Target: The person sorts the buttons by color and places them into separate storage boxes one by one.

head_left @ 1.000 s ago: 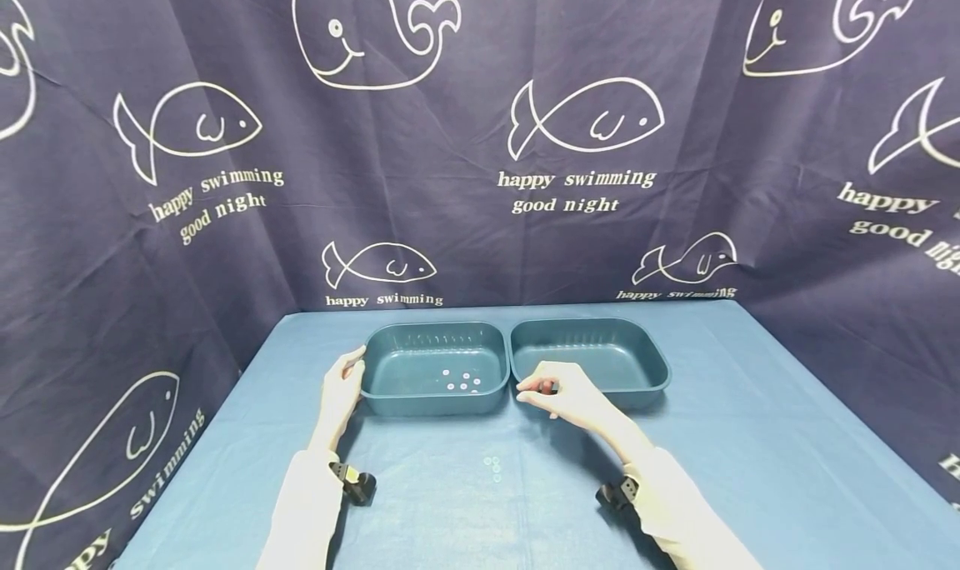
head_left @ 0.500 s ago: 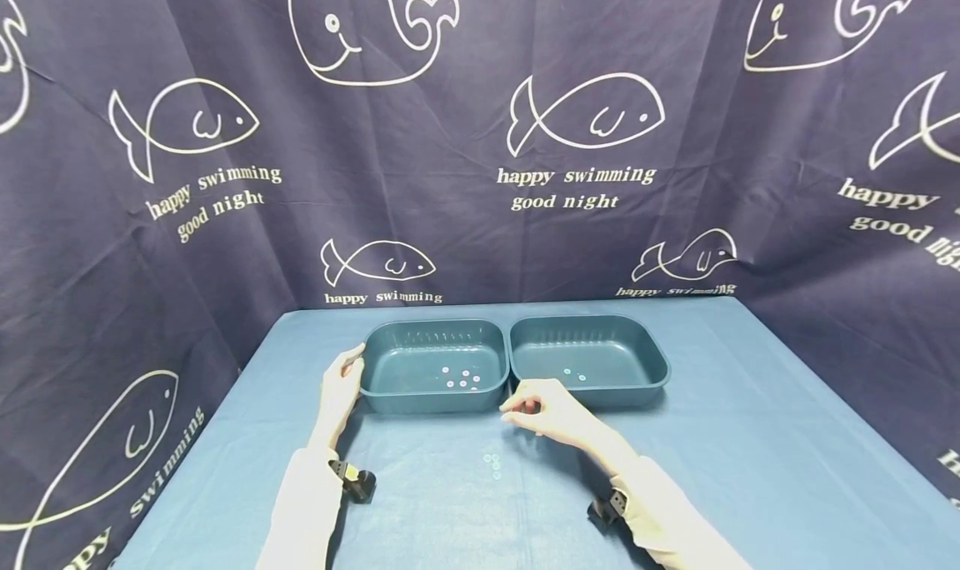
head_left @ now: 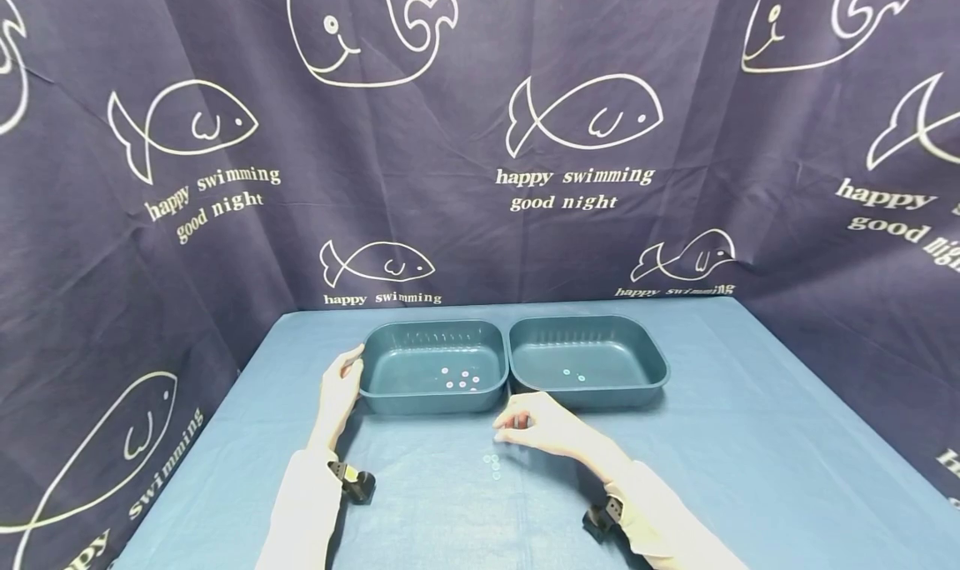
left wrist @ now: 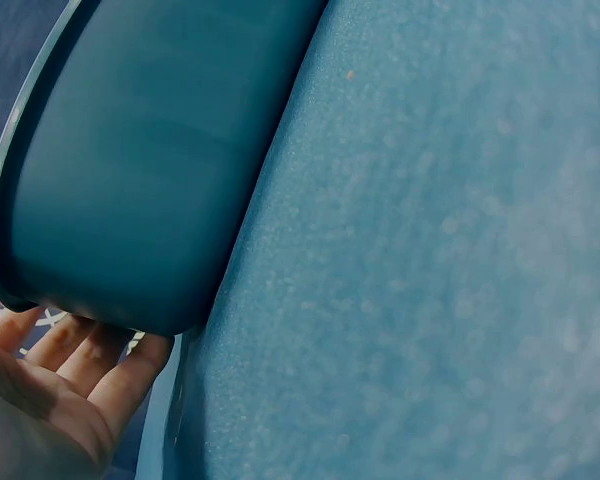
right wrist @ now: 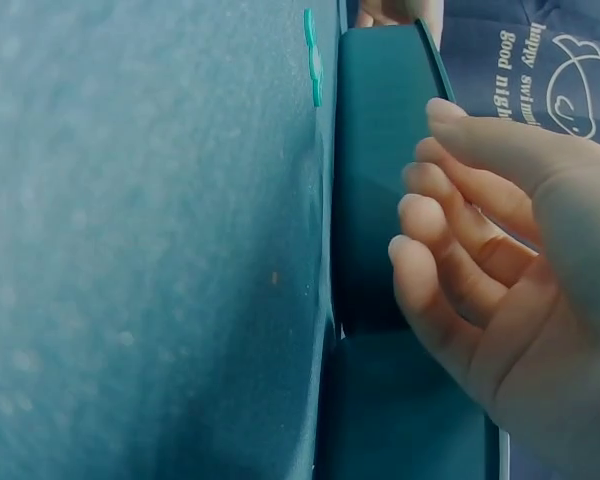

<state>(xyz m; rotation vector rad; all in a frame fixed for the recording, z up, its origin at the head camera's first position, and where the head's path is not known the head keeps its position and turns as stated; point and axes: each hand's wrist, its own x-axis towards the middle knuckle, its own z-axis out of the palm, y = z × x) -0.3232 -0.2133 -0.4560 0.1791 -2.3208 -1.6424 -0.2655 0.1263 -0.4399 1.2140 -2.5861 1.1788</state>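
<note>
Left hand (head_left: 340, 391), fingers unclenched, touches the left end of the left teal tray (head_left: 435, 404), long axis left-right. Small green discs (head_left: 496, 467) lie on the blue cloth (head_left: 420, 512), lined near-to-far; right hand (head_left: 542, 424), thumb and fingertips slightly apart, has moved closer to them.

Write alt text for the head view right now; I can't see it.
The right hand hovers over blue cloth near a few small green discs, its fingers loosely curled. The left hand touches the outer end of the left teal tray, which holds pinkish discs; the neighbouring right tray holds two green ones.
</note>
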